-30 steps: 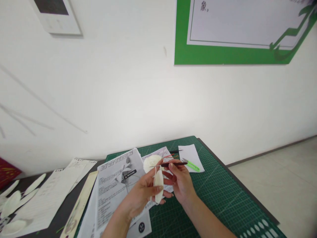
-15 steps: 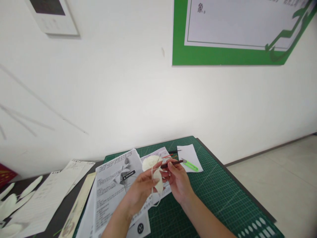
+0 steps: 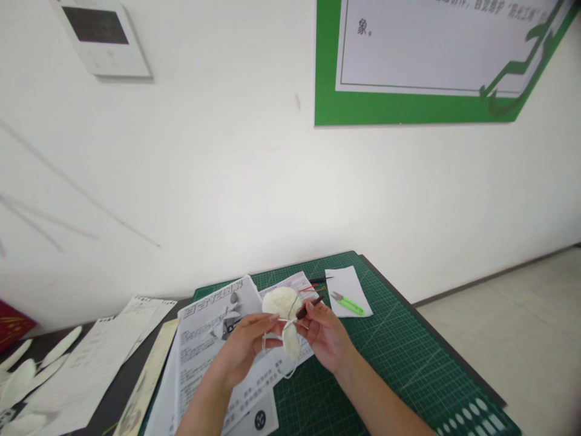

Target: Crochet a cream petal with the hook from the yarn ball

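Observation:
A dark-handled crochet hook [image 3: 310, 307] is gripped in my right hand [image 3: 327, 336], its tip toward the left at the top of a small cream crocheted piece [image 3: 291, 341]. My left hand [image 3: 249, 345] pinches the yarn or the edge of that piece, with a strand looped over its fingers. The small piece hangs between both hands, and a loose strand curves below it. Just behind the hands lies a round ball of cream yarn [image 3: 280, 301] on the printed papers.
Printed sheets [image 3: 200, 345] cover the left of the green cutting mat [image 3: 390, 357]. Green-handled snips [image 3: 348, 304] lie on white paper [image 3: 358, 284] at the right. Farther left are more papers [image 3: 91, 363] and white petal-shaped pieces [image 3: 20, 381].
My left hand has moved left, away from the small piece's body. The hook has tilted more steeply and shifted slightly left, and more of the yarn ball shows. The view has shifted a little.

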